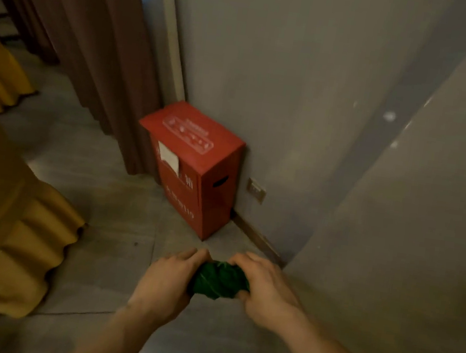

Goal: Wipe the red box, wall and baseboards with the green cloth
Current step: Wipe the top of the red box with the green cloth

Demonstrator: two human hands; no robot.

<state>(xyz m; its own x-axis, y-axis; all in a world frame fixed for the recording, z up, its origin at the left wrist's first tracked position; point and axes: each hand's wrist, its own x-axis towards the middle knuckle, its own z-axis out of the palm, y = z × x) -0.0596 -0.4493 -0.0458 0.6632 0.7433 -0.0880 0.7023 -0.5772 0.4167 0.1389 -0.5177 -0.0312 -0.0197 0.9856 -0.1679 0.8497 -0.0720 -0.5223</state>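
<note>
Both the left hand and right hand clamp the green cloth bunched between them, soft, light and easily refolded; the red box stands ahead.

Dim, warm-tinted, softly blurred, with bowed wide-angle edges.
</note>
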